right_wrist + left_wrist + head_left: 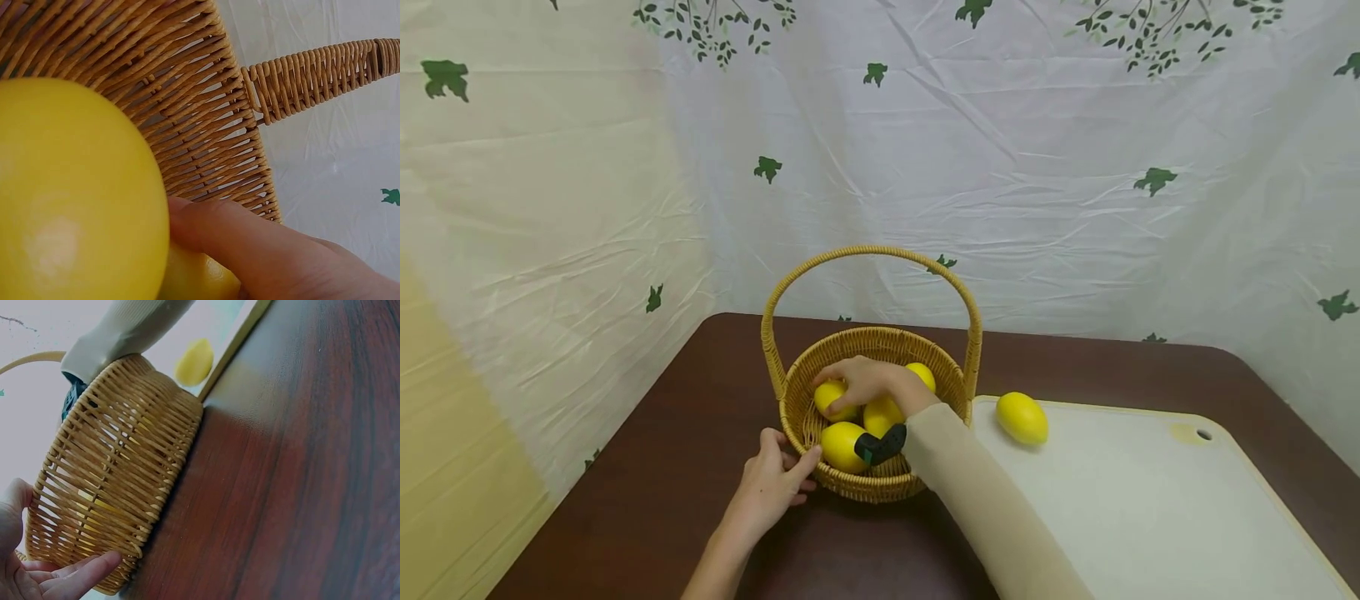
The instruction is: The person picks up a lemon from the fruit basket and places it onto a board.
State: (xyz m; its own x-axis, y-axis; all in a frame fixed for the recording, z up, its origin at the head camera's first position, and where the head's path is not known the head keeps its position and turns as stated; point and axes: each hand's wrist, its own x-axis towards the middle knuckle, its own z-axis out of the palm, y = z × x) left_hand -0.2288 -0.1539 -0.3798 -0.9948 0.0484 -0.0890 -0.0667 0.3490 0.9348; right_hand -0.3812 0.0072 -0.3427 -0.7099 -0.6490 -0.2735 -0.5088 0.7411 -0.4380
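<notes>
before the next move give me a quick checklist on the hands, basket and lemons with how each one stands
1. Right hand has a lemon: ok, fingers and thumb are round it.
2. Basket steadied: ok, the left hand holds its near left rim.
3. Basket upright: ok, it stands on the table.
4. Held lemon above the rim: not ok, it is inside the basket.
5. Held lemon off the basket floor: cannot tell, the hand and other lemons block the view.
6. Outside lemon untouched: ok, it lies on the board beside the basket.
</notes>
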